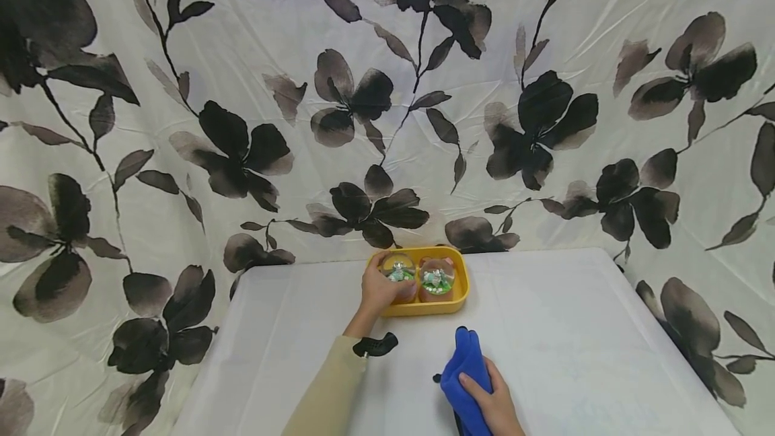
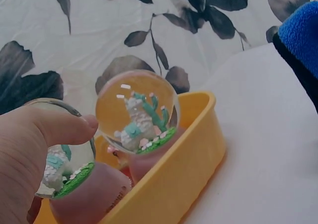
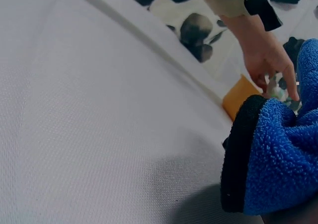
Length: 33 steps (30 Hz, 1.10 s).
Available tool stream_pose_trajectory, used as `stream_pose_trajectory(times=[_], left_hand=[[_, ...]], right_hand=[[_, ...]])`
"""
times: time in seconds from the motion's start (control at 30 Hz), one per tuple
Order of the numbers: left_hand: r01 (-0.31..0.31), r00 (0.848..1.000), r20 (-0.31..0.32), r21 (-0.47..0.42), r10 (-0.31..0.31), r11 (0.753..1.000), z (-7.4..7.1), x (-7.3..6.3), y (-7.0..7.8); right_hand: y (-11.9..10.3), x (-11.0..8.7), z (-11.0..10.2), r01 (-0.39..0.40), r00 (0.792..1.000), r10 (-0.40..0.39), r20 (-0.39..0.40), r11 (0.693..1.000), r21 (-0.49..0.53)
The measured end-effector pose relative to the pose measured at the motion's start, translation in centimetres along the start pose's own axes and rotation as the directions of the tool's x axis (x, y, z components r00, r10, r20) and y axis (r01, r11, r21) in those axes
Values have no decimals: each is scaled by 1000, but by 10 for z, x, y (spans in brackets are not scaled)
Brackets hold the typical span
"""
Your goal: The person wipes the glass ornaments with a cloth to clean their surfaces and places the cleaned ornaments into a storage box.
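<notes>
Two snow globes stand side by side in a yellow tray [image 1: 424,310], each with a pinkish base and a white llama on green inside. My left hand [image 1: 378,288] grips the left snow globe [image 1: 398,268], thumb and fingers round its glass. The right snow globe [image 1: 437,278] stands untouched beside it; the left wrist view shows a green cactus inside this globe [image 2: 139,114]. Nearer the front, my right hand [image 1: 498,401] holds a folded blue cloth [image 1: 467,375], thumb across it. Black edging runs along the cloth [image 3: 283,159] in the right wrist view.
The tray stands at the back edge of a white-covered table [image 1: 545,328]. Behind it hangs a white curtain [image 1: 272,52] with dark flower prints. A black strap [image 1: 375,344] sits round the left wrist.
</notes>
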<state>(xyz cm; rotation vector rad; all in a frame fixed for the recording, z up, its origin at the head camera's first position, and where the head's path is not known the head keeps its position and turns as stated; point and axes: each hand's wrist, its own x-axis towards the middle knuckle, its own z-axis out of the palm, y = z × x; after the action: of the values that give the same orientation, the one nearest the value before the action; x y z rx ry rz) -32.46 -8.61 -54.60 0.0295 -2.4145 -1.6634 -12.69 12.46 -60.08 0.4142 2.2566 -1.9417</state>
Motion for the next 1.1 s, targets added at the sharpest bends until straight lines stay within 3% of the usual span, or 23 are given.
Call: stream_pose_trajectory(times=[0.27, 0.43, 0.6, 0.83, 1.1], left_hand=[[14, 1000, -17, 93, -12, 996, 2, 2, -10], [11, 1000, -28, 94, -8, 996, 1, 3, -8], [34, 999, -9, 134, -33, 990, 3, 0, -8], [46, 999, -36, 168, -41, 985, 9, -3, -13], [16, 1000, -6, 160, -15, 987, 10, -2, -14]], right_hand=[[-3, 1, -1, -7, 1000, 7, -1, 1000, -4], [-8, 2, 0, 11, 1000, -11, -8, 1000, 8], [-7, 0, 0, -14, 1000, 14, -14, 999, -31], [-3, -4, -2, -44, 999, 43, -10, 998, -39], [-4, -3, -1, -28, 999, 28, -18, 999, -26]])
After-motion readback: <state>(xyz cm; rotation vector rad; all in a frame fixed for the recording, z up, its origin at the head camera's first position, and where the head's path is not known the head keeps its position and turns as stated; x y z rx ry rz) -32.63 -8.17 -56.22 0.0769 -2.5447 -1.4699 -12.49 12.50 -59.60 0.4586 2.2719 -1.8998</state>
